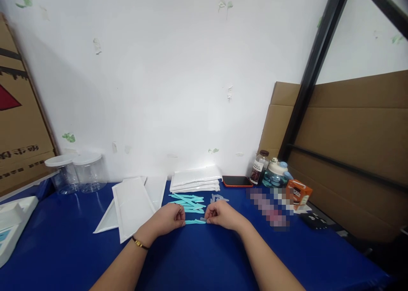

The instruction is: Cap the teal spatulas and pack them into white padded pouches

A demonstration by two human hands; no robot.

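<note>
My left hand is pinched closed on the left end of a slim teal stick that looks like an eyebrow razor. Facing it, my right hand pinches a small translucent cap by the stick's right end. Whether cap and stick touch, I cannot tell. Just beyond my hands lies a loose pile of similar teal eyebrow razors. Behind my right fingers several clear caps are heaped, partly hidden.
White padded mailers lie at left, with a stack of mailers by the wall. A phone, a brown-capped bottle, a water bottle and an orange box stand right. Clear jars are at far left.
</note>
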